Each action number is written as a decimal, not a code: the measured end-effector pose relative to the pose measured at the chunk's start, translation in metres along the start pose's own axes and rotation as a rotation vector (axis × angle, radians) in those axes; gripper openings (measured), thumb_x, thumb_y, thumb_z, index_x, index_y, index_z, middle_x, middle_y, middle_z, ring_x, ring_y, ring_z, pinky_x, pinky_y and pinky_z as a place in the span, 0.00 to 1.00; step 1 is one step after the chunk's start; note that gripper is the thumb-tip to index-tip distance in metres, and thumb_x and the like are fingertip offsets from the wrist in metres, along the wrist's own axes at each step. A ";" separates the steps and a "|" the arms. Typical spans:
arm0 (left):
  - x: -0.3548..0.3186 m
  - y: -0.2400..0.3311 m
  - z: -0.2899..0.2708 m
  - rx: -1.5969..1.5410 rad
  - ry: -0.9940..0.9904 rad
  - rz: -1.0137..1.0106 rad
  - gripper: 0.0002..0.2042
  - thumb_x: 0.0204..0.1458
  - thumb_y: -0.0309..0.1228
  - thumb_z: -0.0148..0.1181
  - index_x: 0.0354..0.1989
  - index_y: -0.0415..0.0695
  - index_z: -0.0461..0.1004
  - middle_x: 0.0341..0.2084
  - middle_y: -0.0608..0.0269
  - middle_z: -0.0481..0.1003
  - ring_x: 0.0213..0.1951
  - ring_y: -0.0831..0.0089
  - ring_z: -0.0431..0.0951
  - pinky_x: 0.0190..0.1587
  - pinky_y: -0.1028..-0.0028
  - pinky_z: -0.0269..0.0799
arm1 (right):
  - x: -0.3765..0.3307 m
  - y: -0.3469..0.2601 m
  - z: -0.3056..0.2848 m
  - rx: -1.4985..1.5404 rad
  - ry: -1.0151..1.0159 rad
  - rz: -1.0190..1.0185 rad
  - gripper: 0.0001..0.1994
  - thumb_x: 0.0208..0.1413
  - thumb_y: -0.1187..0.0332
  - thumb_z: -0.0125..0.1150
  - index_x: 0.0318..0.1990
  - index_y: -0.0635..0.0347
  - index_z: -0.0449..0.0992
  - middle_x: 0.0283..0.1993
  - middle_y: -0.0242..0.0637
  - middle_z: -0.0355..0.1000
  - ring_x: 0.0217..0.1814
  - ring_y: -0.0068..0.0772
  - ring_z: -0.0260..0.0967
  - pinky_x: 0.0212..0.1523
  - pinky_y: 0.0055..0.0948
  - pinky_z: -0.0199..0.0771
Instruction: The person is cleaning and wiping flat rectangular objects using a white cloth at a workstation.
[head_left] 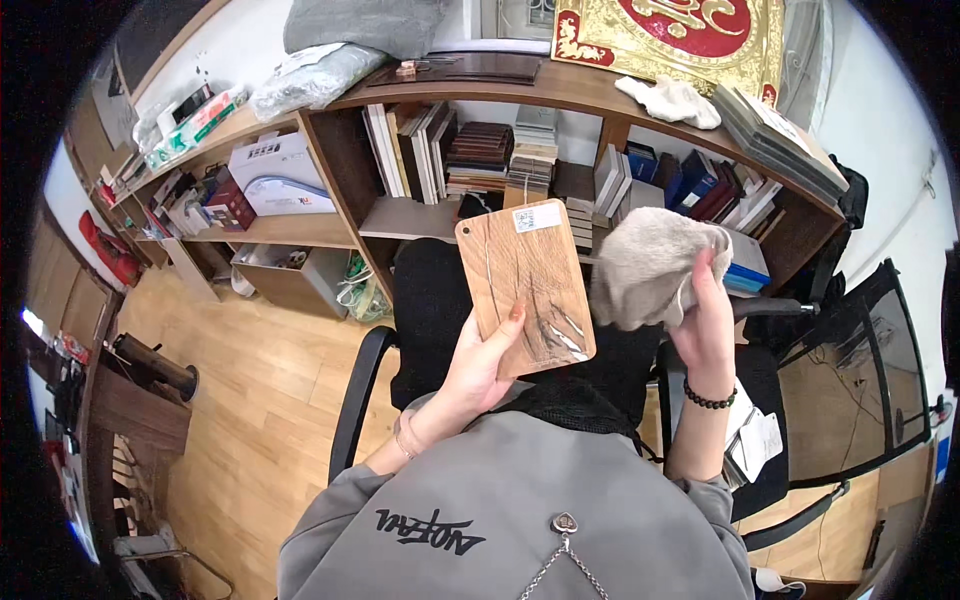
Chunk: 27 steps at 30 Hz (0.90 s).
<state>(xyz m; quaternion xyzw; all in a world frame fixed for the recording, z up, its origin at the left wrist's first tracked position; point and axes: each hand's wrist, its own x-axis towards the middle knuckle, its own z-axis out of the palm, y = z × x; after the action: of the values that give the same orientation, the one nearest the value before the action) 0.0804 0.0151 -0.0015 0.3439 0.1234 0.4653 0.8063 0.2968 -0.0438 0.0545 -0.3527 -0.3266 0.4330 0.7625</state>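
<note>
Board [528, 285] gripped by left hand [478, 362], cloth [645, 265] by right hand [708, 332]; brown box [285, 288]: contents unclear.

lettering [428, 532] on sweatshirt [560, 480], label [537, 216] on board [530, 280]

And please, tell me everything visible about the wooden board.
The wooden board is a flat rectangle with rounded corners, light brown with curving grain, dark lines and whitish streaks near its lower right. It has a small hole in the upper left corner and a white label near the top edge. Slightly tilted, it is held by the left hand, whose thumb lies on its face, near the picture's middle.
</note>
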 end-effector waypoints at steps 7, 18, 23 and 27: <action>-0.005 -0.001 0.003 -0.005 0.040 0.077 0.19 0.58 0.30 0.46 0.57 0.41 0.54 0.52 0.59 0.63 0.51 0.69 0.67 0.52 0.67 0.66 | -0.029 0.025 0.045 -0.280 -0.462 -0.065 0.29 0.52 0.51 0.56 0.51 0.68 0.62 0.55 0.43 0.61 0.57 0.35 0.59 0.54 0.30 0.62; -0.007 -0.015 0.002 0.133 -0.011 0.077 0.18 0.59 0.33 0.45 0.55 0.40 0.57 0.48 0.60 0.66 0.49 0.74 0.68 0.50 0.73 0.66 | -0.017 0.037 0.042 -0.826 -0.266 -0.079 0.24 0.45 0.67 0.66 0.47 0.67 0.63 0.49 0.40 0.65 0.48 0.27 0.65 0.48 0.26 0.67; -0.004 -0.010 0.012 0.134 -0.051 0.123 0.17 0.59 0.33 0.45 0.53 0.38 0.59 0.46 0.60 0.68 0.47 0.76 0.69 0.49 0.74 0.67 | -0.018 0.037 0.048 -0.599 -0.278 -0.151 0.20 0.48 0.67 0.64 0.45 0.68 0.65 0.39 0.35 0.70 0.41 0.23 0.67 0.42 0.22 0.68; -0.004 -0.010 0.003 0.209 -0.111 0.095 0.16 0.59 0.33 0.46 0.52 0.37 0.60 0.46 0.61 0.69 0.46 0.77 0.69 0.48 0.75 0.67 | -0.020 0.048 0.066 -0.387 -0.045 -0.384 0.10 0.52 0.70 0.58 0.39 0.68 0.72 0.33 0.34 0.74 0.37 0.22 0.71 0.39 0.22 0.70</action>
<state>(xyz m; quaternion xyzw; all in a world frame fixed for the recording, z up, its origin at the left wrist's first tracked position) 0.0866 0.0072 -0.0060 0.4568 0.1102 0.4679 0.7485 0.2149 -0.0270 0.0470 -0.4137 -0.4811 0.2179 0.7416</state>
